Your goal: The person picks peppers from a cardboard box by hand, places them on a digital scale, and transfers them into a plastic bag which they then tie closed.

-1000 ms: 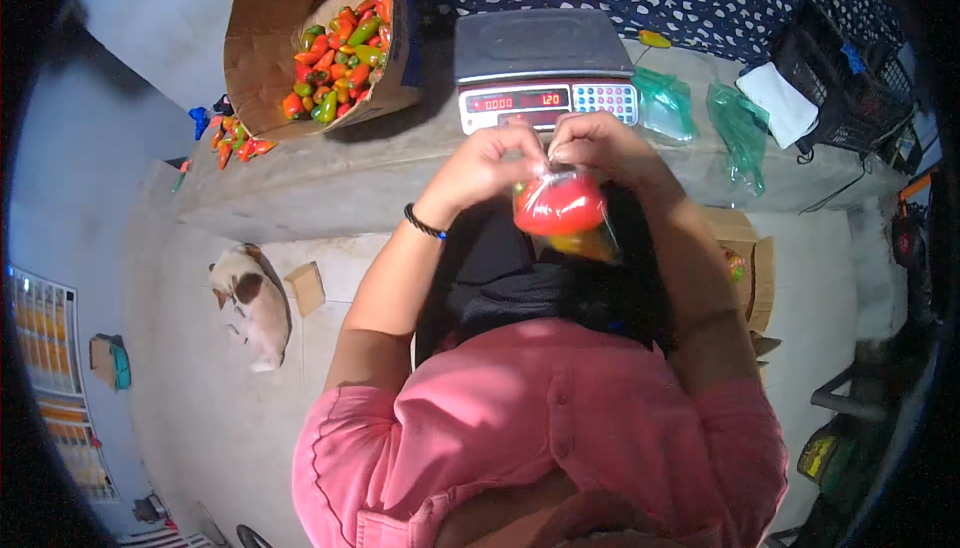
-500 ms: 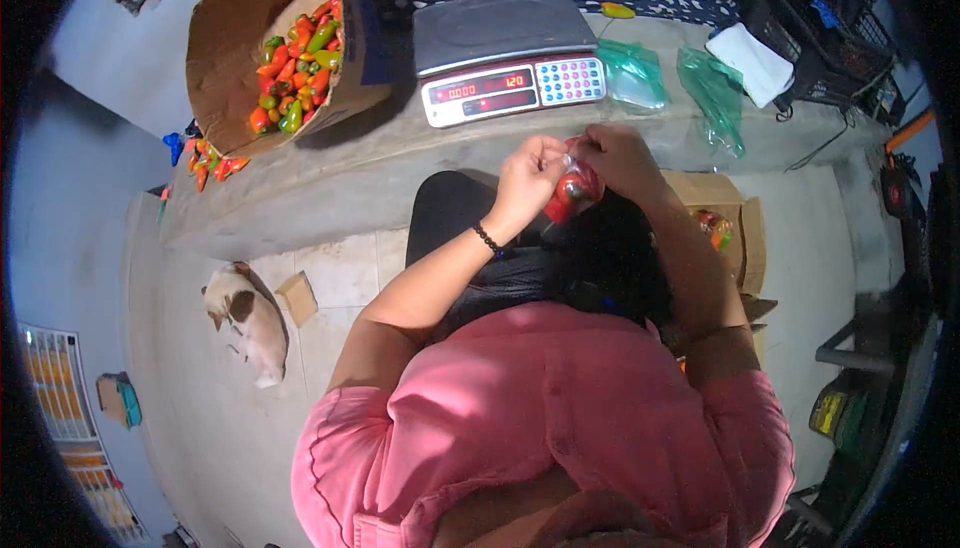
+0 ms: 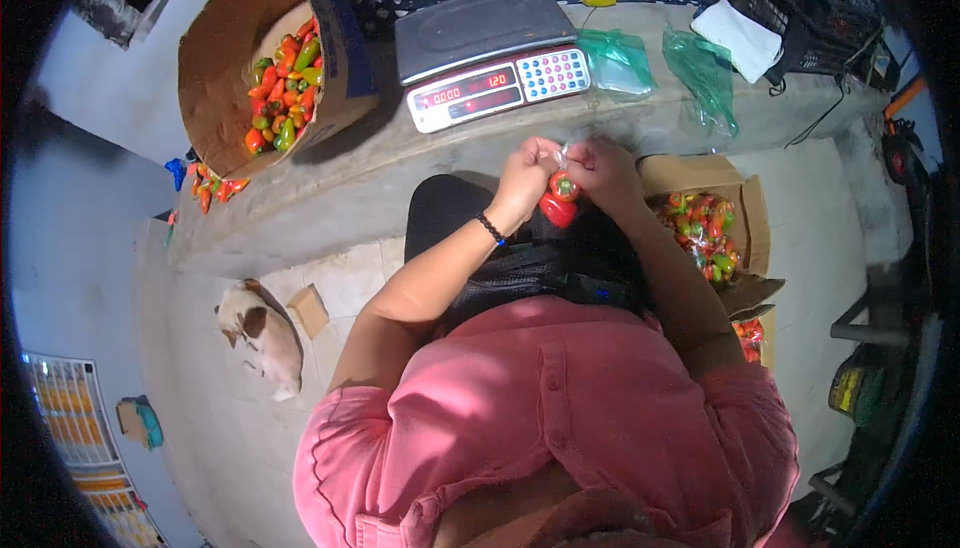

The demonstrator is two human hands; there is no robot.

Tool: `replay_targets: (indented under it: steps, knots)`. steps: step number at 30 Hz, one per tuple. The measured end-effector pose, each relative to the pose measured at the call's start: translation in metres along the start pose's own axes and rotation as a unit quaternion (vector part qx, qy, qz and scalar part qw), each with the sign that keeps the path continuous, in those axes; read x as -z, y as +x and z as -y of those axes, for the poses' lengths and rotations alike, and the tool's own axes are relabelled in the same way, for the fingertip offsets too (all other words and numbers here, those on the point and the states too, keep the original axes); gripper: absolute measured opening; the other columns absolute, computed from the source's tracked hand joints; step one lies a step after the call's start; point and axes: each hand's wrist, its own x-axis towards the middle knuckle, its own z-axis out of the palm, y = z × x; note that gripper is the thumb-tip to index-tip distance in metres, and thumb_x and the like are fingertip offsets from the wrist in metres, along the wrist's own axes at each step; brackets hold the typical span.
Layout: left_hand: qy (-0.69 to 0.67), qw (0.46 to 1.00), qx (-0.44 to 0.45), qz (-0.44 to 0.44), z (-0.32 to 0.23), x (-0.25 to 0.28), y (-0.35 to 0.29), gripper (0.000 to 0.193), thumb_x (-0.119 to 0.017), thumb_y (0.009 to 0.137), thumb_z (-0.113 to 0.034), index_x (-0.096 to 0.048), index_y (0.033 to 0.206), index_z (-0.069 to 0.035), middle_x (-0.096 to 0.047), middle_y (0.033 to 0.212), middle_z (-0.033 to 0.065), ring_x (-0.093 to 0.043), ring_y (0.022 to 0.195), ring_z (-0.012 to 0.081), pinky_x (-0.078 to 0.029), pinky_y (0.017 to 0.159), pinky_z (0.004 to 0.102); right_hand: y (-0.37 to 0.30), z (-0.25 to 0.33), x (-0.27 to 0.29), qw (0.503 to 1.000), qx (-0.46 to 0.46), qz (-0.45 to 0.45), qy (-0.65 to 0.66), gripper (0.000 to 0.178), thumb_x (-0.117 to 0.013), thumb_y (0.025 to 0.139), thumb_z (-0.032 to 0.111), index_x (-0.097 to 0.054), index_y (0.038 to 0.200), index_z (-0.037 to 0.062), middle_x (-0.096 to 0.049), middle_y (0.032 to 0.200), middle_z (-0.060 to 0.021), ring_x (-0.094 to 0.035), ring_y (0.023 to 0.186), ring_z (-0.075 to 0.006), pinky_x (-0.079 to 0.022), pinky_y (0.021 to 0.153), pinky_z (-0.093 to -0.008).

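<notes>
A small clear plastic bag of red peppers (image 3: 559, 206) hangs over my lap, its top gathered between my hands. My left hand (image 3: 527, 176) pinches one side of the bag's neck with thumb and fingers. On the other side my right hand (image 3: 604, 174) grips the neck, its fingers closed and slightly blurred. A green stem end shows through the plastic on one pepper. Just beyond my hands stands a digital scale (image 3: 500, 90) with a grey platform and a lit red display; nothing lies on its platform.
A tilted cardboard box (image 3: 215, 78) of red and green peppers stands left of the scale. Green plastic bags (image 3: 700, 78), a white cloth (image 3: 738, 40) and a black crate (image 3: 835, 18) lie right. Bagged peppers (image 3: 700, 233) fill a box beside my right forearm. A dog (image 3: 262, 338) lies on the floor.
My hands have drawn the bag's neck up tight, and the peppers now hang lower, more plainly seen. The view has shifted, showing more of the box of bagged peppers on the right.
</notes>
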Motion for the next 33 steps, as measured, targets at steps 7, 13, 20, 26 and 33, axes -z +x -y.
replay_targets:
  steps: [7, 13, 20, 26, 33]
  knots:
    - [0.042, 0.998, -0.050, 0.004, 0.002, 0.000, 0.000, 0.020, -0.052, 0.080, 0.007, -0.048, 0.097, -0.001, -0.057, 0.078, 0.0042, -0.054, 0.067, 0.0102, -0.044, 0.061, 0.0208, 0.004, -0.008, -0.006, 0.996, 0.044, -0.080, -0.007, 0.014, -0.056, 0.075, 0.018, -0.059, 0.080, 0.0064, -0.057, 0.075, -0.0148, -0.056, 0.073, -0.0343, -0.046, 0.063, -0.0440]
    - [0.075, 0.997, -0.028, 0.019, -0.002, 0.000, -0.003, 0.007, -0.056, 0.080, 0.000, -0.057, 0.088, 0.000, -0.059, 0.076, 0.0045, -0.053, 0.069, 0.0078, -0.043, 0.060, 0.0216, 0.012, -0.021, -0.002, 0.993, 0.023, 0.023, -0.117, 0.016, -0.054, 0.076, 0.018, -0.057, 0.076, 0.0022, -0.057, 0.078, -0.0171, -0.057, 0.076, -0.0358, -0.046, 0.067, -0.0457]
    - [0.166, 0.984, -0.057, 0.029, 0.001, 0.004, 0.001, 0.008, -0.055, 0.082, -0.006, -0.057, 0.086, 0.000, -0.058, 0.073, 0.0036, -0.052, 0.066, 0.0083, -0.042, 0.059, 0.0225, 0.003, -0.007, -0.003, 0.991, -0.107, -0.034, 0.068, 0.019, -0.059, 0.071, 0.023, -0.057, 0.073, 0.0043, -0.059, 0.077, -0.0163, -0.058, 0.075, -0.0356, -0.047, 0.066, -0.0430]
    - [0.033, 0.996, 0.050, 0.065, -0.002, 0.004, 0.002, 0.005, -0.055, 0.083, -0.007, -0.054, 0.083, -0.002, -0.056, 0.072, 0.0019, -0.053, 0.066, 0.0096, -0.042, 0.060, 0.0207, -0.007, 0.003, -0.001, 0.998, -0.023, -0.055, -0.009, 0.016, -0.061, 0.069, 0.022, -0.059, 0.073, 0.0064, -0.057, 0.073, -0.0148, -0.059, 0.071, -0.0330, -0.047, 0.064, -0.0415]
    - [-0.011, 0.993, 0.109, 0.053, -0.013, 0.003, -0.004, 0.008, -0.054, 0.082, -0.003, -0.056, 0.088, 0.001, -0.061, 0.078, 0.0075, -0.058, 0.064, 0.0127, -0.048, 0.058, 0.0236, -0.008, 0.013, 0.000, 0.992, -0.049, -0.049, -0.106, 0.020, -0.062, 0.068, 0.027, -0.062, 0.073, 0.0075, -0.056, 0.079, -0.0147, -0.058, 0.073, -0.0330, -0.047, 0.065, -0.0434]
